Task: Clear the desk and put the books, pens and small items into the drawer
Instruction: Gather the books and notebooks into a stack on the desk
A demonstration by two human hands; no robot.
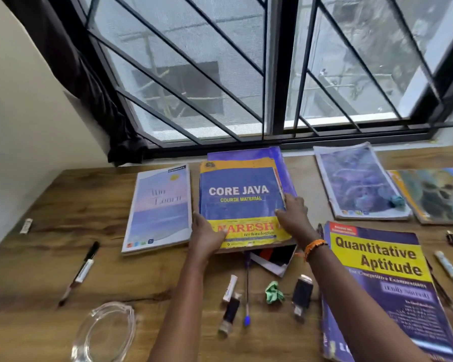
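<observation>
Gripping Core Java book: left hand on its near-left corner, right hand on right edge; blue pen between forearms on surface.

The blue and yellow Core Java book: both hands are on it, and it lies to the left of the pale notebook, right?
Not quite. In the head view both hands, left and right, are on the blue and yellow Core Java book, but it lies right of the pale notebook.
</observation>
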